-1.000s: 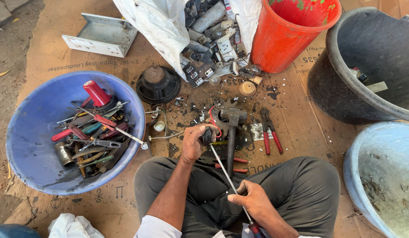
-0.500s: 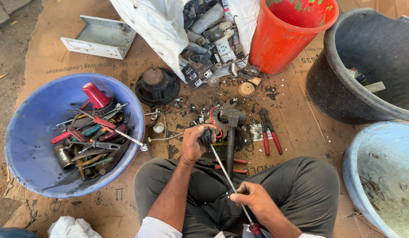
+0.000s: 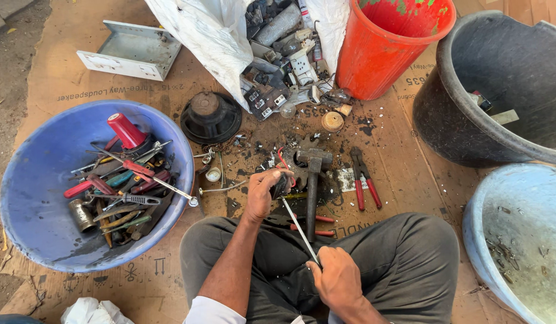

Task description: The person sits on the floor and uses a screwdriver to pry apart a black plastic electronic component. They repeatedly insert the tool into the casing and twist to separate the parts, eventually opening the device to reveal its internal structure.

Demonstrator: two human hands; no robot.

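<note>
Gripping a small dark part, left hand; right hand holds screwdriver.

Left hand grips a small dark part; right hand holds a screwdriver against it.

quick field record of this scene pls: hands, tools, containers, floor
left hand: left hand pins a small dark part to the floor
right hand: right hand grips a long screwdriver, tip at the part
nearby tools: hammer, red-handled pliers
containers: blue basin of hand tools, red bucket, black tub, light blue tub
other: speaker, white sack of scrap
floor: cardboard
</note>
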